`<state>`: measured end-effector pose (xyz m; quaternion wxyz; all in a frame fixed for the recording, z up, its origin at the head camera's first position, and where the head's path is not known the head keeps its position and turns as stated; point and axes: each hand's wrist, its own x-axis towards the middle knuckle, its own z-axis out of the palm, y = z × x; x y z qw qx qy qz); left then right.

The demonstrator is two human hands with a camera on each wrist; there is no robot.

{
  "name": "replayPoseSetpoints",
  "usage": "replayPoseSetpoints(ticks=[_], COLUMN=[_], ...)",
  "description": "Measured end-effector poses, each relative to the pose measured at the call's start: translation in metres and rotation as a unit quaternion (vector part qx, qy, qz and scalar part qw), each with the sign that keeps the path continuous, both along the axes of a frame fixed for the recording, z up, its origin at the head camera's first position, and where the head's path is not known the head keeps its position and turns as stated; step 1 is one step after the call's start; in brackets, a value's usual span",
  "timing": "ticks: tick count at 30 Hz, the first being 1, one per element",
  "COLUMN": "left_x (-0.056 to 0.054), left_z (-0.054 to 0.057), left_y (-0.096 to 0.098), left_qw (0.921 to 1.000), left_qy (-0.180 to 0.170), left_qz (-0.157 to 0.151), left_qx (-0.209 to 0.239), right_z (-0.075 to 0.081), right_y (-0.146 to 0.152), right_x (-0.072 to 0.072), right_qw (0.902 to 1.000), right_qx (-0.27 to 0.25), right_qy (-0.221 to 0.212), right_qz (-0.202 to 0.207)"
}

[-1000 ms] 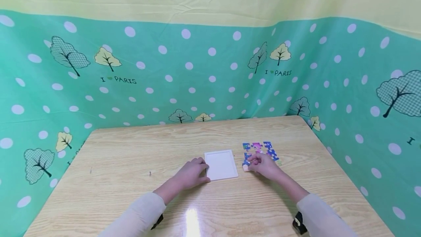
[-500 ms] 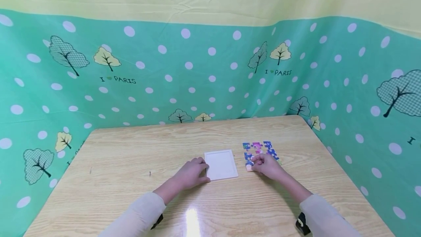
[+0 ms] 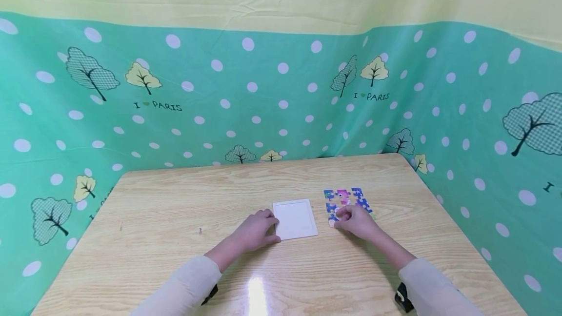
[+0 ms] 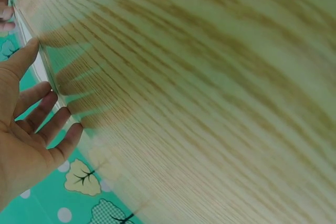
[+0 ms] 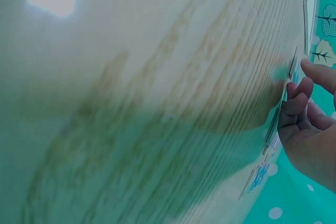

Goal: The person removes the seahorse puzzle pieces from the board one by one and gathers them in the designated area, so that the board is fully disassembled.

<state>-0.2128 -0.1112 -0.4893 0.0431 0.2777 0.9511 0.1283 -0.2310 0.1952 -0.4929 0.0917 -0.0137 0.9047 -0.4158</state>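
Note:
A white square puzzle tray with a raised rim lies mid-table. My left hand rests at its left edge. In the left wrist view, the fingers of that left hand are spread and nearly straight against the rim. To the tray's right lie several colourful jigsaw pieces, blue and pink, loosely arranged in a square. Over their near-left corner, my right hand pinches a puzzle piece with thumb and curled fingers. The right wrist view shows this right hand side-on; its palm hides some pieces.
The wooden table reaches back to a green dotted curtain, which also runs down the right side. A bright light reflection shows on the tabletop near the front. Pale sleeves cover both forearms.
My right hand has slid the corner puzzle piece slightly right, up against the neighbouring pieces. It has hardly moved in the last half second. My left hand and the tray stay in place.

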Motion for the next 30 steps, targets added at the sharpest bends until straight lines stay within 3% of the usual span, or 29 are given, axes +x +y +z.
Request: replayPoseSetpoints(ticks=[9, 21, 27, 30], left_x=[-0.001, 0.002, 0.002, 0.0], left_z=[0.0, -0.001, 0.0, 0.006], left_y=[-0.001, -0.002, -0.009, -0.019], left_qw=[1.0, 0.9999, 0.9996, 0.9984], left_qy=[0.0, 0.012, 0.005, -0.004], left_qz=[0.001, -0.006, -0.011, 0.014], left_qx=[0.003, -0.001, 0.027, 0.055], right_z=[-0.001, 0.002, 0.016, 0.03], right_y=[-0.005, -0.003, 0.013, 0.029], right_x=[0.0, 0.003, 0.002, -0.003], right_qw=[0.9979, 0.9976, 0.9972, 0.9963], right_qx=[0.051, 0.049, 0.042, 0.045], right_qy=[0.036, 0.039, 0.044, 0.063], right_qz=[0.018, 0.03, 0.044, 0.038])
